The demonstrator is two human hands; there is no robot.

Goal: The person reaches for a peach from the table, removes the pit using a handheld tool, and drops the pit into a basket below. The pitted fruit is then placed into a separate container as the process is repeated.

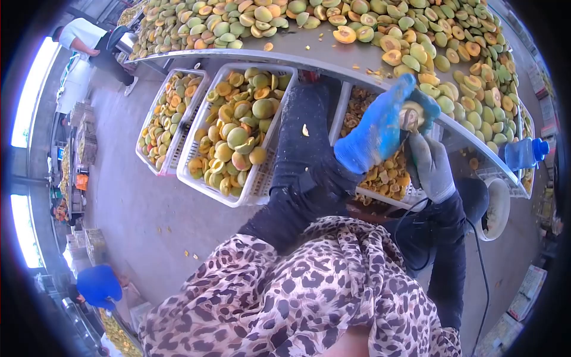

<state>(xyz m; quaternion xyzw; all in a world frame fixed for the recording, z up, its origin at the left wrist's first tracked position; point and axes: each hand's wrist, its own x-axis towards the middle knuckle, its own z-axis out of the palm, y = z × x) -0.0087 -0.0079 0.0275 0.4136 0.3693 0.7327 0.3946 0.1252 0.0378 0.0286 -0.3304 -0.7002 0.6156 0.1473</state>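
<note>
My left hand [372, 128], in a blue glove, is closed around a pale, cut peach-like fruit [411, 115] with a brown middle. Just below it, my right hand [433, 166] wears a grey glove with its fingers curled together against the fruit's lower side. Something thin and dark shows by the right fingertips, but the fingers hide most of it. Under both hands stands a white crate [340, 113] of browner, torn fruit pieces [386, 178]. A dark cable runs down from near my right hand.
Halved fruit covers the metal table [333, 52] ahead. Two white crates of fruit [235, 137] [169, 116] stand on the floor to the left. A blue-capped bottle [526, 153] and a white bucket [496, 211] are at right. Two other people [89, 44] [100, 287] are at left.
</note>
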